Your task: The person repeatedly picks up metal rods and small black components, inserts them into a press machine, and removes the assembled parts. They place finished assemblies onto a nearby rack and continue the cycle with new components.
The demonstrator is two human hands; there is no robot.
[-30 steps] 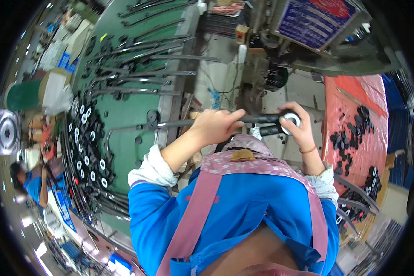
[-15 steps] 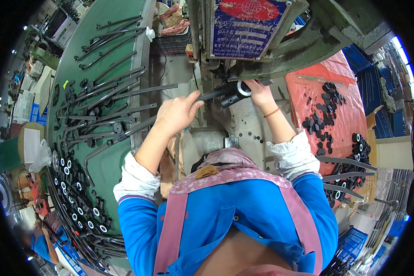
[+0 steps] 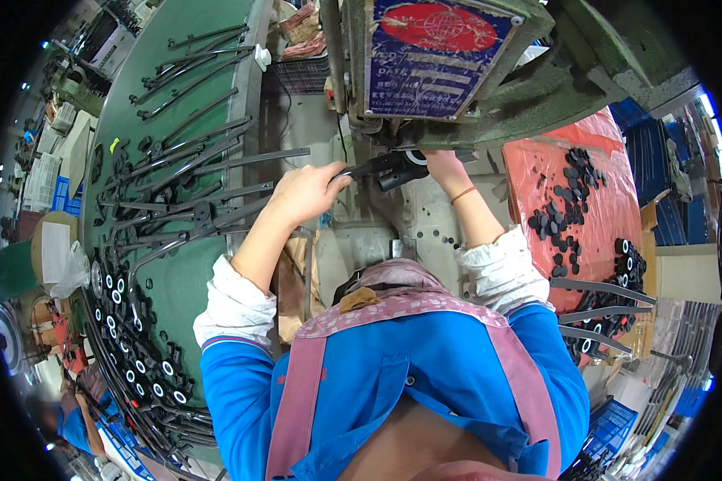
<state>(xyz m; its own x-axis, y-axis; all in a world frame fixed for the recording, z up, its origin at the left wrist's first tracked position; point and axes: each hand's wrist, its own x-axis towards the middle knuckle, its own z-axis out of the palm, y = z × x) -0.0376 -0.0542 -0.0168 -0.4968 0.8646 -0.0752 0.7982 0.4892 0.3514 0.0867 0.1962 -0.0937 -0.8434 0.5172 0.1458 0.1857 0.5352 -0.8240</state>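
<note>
Head view. The metal rod (image 3: 271,204) lies across the front of the person, from the green table (image 3: 186,279) at left to beneath the green machine (image 3: 529,108) at the far side. Its right end bears a black end piece (image 3: 393,175) with a white ring (image 3: 416,157), sited just under the machine's head. Holding at two separated points appears to keep the rod steady; its long left part reaches over the table, which probably takes some weight.

Loose rods (image 3: 192,164) lie on the table's far part, black discs (image 3: 568,200) on the red sheet (image 3: 524,168) at right; both stocks are seemingly placed for easy reach.

Left hand (image 3: 306,195): closed around the rod, back upward, thumb pointing right, forearm angled far and inward. Right hand (image 3: 448,168): against the end piece's right end, wrist raised, forearm slanting far and left; fingertips are hidden, so its closure cannot be determined.
</note>
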